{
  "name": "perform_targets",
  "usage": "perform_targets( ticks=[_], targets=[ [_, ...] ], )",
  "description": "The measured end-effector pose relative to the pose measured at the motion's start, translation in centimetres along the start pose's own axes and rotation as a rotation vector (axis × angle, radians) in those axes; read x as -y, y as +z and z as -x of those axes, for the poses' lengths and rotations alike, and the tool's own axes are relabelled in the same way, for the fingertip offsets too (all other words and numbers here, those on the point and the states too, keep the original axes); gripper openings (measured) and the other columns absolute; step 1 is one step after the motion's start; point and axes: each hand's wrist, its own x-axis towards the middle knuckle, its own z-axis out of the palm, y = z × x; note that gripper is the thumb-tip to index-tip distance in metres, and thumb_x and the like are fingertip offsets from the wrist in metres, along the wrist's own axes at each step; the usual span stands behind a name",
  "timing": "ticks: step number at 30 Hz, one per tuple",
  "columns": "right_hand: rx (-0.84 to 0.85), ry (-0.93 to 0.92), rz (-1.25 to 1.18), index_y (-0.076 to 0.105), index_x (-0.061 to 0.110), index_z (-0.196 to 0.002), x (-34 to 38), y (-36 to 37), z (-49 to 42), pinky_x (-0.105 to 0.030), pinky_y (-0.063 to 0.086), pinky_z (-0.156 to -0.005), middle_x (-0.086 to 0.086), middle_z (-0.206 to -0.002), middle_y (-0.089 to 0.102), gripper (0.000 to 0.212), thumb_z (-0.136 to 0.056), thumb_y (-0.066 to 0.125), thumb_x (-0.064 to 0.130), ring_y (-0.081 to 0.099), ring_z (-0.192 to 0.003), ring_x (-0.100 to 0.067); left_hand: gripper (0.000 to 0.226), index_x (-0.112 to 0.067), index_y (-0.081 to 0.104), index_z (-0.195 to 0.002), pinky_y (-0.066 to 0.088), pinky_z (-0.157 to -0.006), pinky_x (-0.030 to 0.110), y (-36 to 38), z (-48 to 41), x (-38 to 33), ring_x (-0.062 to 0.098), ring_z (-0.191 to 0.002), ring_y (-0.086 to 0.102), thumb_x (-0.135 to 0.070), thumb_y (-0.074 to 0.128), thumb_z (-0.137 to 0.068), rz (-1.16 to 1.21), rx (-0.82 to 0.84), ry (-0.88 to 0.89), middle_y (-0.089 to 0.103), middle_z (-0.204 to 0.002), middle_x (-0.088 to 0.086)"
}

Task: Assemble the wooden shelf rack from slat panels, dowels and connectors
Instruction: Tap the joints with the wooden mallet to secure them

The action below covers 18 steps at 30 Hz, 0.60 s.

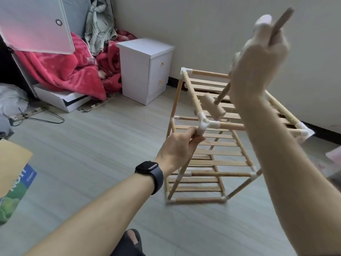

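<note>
Left hand [177, 146] grips connector [204, 125] at rack [212, 154] near top corner; right hand [258, 71] clenched on mallet [215, 109] handle. Rack light, likely wobbly: hold joints, not slats.

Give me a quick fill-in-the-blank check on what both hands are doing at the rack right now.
1. The right hand grips the handle of a wooden ____.
2. The left hand holds a white ____ at the near upper corner of the wooden shelf rack.
3. The left wrist wears a dark ____.

Missing words: mallet; connector; smartwatch.
</note>
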Motion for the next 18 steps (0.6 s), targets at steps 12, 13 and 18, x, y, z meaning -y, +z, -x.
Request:
perform_targets(
  ticks=[12,13,18],
  targets=[
    [0.364,0.048,0.546,0.064,0.034,-0.088,0.5,-8.7,1.6,-0.023,0.044,-0.066,0.021,-0.078,0.06,0.045,-0.1,0.036,0.068,0.058,-0.066,0.004,0.028,-0.022,0.059,-0.113,0.059,-0.072,0.044,-0.3,0.0,-0.3,0.021,-0.076,0.068,-0.044,0.047,-0.103,0.021,0.054,-0.057,0.071,-0.084,0.0],
    [0.426,0.111,0.473,0.065,0.032,-0.093,1.0,-10.1,1.8,-0.025,0.045,-0.06,0.018,-0.071,0.059,0.042,-0.1,0.04,0.066,0.056,-0.06,-0.001,0.028,-0.022,0.059,-0.112,0.058,-0.073,0.045,-0.3,-0.1,-0.3,0.022,-0.076,0.068,-0.045,0.047,-0.103,0.018,0.058,-0.063,0.071,-0.085,0.001],
    [0.703,0.637,-0.088,0.061,0.015,-0.105,2.9,-15.4,3.4,-0.025,0.053,-0.047,-0.01,-0.091,0.068,0.039,-0.095,0.056,0.052,0.061,-0.058,-0.019,0.029,-0.021,0.06,-0.112,0.057,-0.072,0.047,-0.4,-0.1,-0.1,0.023,-0.078,0.068,-0.045,0.047,-0.103,0.018,0.045,-0.066,0.072,-0.088,0.002]
  ],
)
